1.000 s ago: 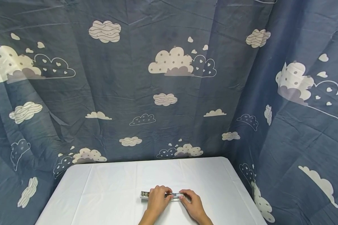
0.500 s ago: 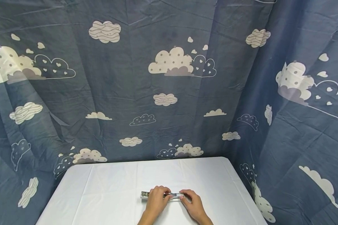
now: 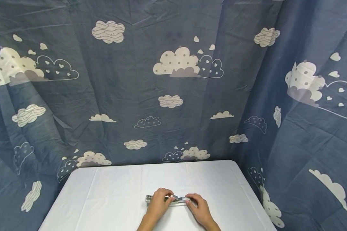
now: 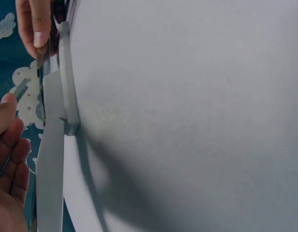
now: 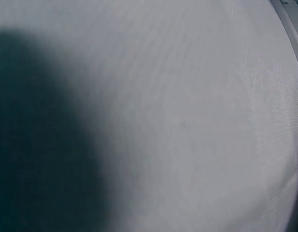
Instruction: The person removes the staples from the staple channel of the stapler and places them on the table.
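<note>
A white stapler (image 3: 148,198) lies opened out lengthwise on the white-covered table, its left end printed with a dark pattern. Between thumb and fingertips, my left hand (image 3: 157,204) pinches a short grey strip of staples (image 3: 175,197), tilted just over the metal channel. In the left wrist view this staple strip (image 4: 22,90) stands apart from the channel, and the stapler's long pale arm (image 4: 51,159) runs toward the camera. My right hand (image 3: 199,208) grips the stapler's right end by thumb and fingers. The left hand's back hides the middle of the stapler.
The white tablecloth (image 3: 118,183) spreads around the stapler on all sides. A dark blue curtain with cloud prints (image 3: 127,96) hangs behind the table and along both sides. A large dark blurred shape (image 5: 37,135) fills the left of the right wrist view.
My left hand has moved slightly left and up, and the staple strip in its fingers now stands up at an angle from the channel. My right hand keeps its hold.
</note>
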Available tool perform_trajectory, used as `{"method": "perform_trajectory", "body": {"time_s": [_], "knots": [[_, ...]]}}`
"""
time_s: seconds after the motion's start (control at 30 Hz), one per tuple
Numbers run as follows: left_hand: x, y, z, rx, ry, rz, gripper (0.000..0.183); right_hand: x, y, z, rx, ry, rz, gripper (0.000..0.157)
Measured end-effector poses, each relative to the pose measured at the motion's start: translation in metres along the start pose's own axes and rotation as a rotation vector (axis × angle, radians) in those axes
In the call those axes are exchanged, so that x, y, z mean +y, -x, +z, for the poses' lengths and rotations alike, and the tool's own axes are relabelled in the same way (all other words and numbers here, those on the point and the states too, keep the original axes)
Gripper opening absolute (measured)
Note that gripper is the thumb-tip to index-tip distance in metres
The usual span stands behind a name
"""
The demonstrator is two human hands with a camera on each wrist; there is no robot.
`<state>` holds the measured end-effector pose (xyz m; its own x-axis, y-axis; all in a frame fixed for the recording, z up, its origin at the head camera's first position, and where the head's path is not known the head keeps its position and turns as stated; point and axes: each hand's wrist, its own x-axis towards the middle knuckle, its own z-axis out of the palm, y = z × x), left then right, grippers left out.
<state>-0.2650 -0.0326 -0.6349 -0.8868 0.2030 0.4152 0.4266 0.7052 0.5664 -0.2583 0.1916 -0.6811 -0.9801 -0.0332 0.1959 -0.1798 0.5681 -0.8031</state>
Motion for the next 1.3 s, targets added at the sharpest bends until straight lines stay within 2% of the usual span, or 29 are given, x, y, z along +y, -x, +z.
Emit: {"method": "perform_trajectory", "body": {"time_s": [0.23,0.4,0.47,0.7,0.97,1.03,1.3], "knots": [[-0.002,0.001,-0.009,0.049,0.037,0.006,0.015,-0.001,-0.002,0.000,-0.013,-0.004,0.044,0.023],[-0.005,0.001,-0.016,0.071,0.034,0.007,0.015,-0.001,-0.002,-0.001,0.002,0.017,0.028,0.021],[-0.007,0.001,-0.020,0.075,0.035,-0.001,0.015,-0.001,-0.002,-0.001,0.008,0.033,0.004,0.021],[-0.011,0.001,-0.033,0.061,0.058,-0.046,0.015,0.000,-0.003,0.000,-0.001,0.016,0.045,0.022],[-0.019,0.005,-0.047,0.080,0.061,-0.049,0.016,0.002,-0.002,0.001,0.017,0.029,0.016,0.019],[-0.020,0.007,-0.049,0.093,0.066,-0.044,0.016,0.003,-0.002,0.002,0.020,0.032,0.000,0.020],[-0.030,0.013,-0.057,0.152,0.058,-0.048,0.018,0.002,-0.002,0.002,0.012,0.031,0.030,0.021]]}}
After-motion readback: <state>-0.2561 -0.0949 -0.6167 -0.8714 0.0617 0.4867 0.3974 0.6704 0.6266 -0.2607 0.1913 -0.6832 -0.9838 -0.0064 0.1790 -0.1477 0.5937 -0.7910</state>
